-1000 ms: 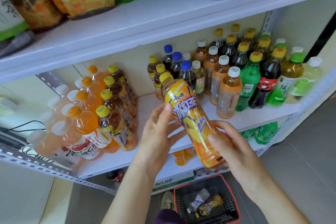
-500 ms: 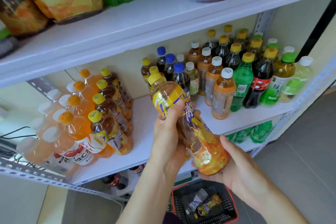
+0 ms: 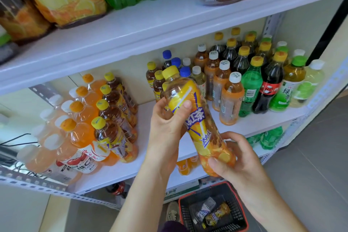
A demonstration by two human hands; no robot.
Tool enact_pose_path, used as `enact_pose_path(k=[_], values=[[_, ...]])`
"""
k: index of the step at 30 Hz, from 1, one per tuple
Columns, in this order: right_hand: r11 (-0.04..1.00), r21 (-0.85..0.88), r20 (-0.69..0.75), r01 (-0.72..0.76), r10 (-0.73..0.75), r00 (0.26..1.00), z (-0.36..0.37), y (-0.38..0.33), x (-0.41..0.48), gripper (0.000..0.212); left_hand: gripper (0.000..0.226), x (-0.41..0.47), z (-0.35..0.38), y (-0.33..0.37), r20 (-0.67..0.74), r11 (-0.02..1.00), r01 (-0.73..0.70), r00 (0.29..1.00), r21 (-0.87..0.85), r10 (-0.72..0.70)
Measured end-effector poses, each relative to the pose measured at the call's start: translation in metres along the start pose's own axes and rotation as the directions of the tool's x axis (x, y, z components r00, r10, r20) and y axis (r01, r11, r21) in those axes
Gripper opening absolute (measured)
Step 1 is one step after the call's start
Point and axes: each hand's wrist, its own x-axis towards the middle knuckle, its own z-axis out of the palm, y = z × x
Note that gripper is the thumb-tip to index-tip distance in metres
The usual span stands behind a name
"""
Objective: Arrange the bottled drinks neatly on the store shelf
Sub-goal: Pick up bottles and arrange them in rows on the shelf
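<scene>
Since half a second ago the right hand (image 3: 243, 160) has moved from beneath the iced tea bottle (image 3: 197, 118) to its base, fingers (image 3: 233, 137) curled round it. The left hand (image 3: 165, 128) grips the upper part, thumb on the label. The bottle tilts, cap up-left, just in front of the middle shelf (image 3: 145, 118).

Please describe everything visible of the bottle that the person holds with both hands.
The bottle is clear plastic with a yellow cap and a yellow-orange label bearing blue characters and lemon pictures. It is tilted, cap up and away, in the air before the middle shelf. The left hand grips its upper body, the right hand its base.
</scene>
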Motion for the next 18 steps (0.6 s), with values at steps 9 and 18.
enact_pose_path(k=[9, 18], values=[[0.949, -0.298, -0.062, 0.101, -0.125, 0.990, 0.001, 0.000, -0.003, 0.070, 0.064, -0.002, 0.002, -0.006, -0.006, 0.998, -0.031, 1.000, -0.059, 0.031], [0.744, 0.364, 0.516, -0.560, 0.340, 0.786, -0.014, -0.003, 0.006, 0.080, 0.042, 0.008, -0.009, -0.003, 0.193, 0.914, 0.179, 0.975, -0.365, -0.114]])
